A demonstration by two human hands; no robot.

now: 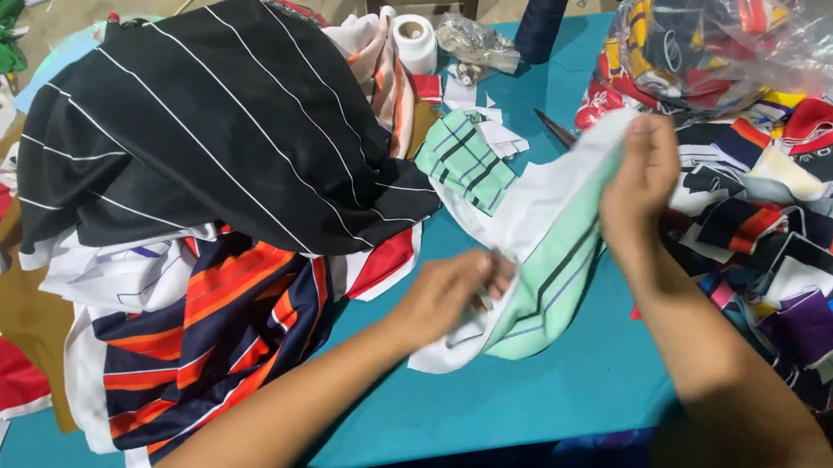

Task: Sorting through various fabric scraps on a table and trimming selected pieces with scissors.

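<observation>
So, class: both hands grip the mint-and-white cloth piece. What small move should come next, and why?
Probably draw the hands apart to pull the mint-and-white cloth piece flat. The left hand pinches its lower end and the right hand its upper end, yet it sags in folds over the teal table.

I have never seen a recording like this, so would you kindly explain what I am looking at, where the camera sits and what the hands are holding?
There is no machine here: a person works with two bare hands, and the single picture comes from a camera on their head, looking down. The left hand and right hand both grip a mint-green and white fabric piece, stretched between them. Below is a table with a teal cover. On it lie a black cloth with white stripes, a navy and orange striped cloth, a dark thread spool, a white roll, scissors and colourful scraps, some of them in a clear plastic bag.
</observation>
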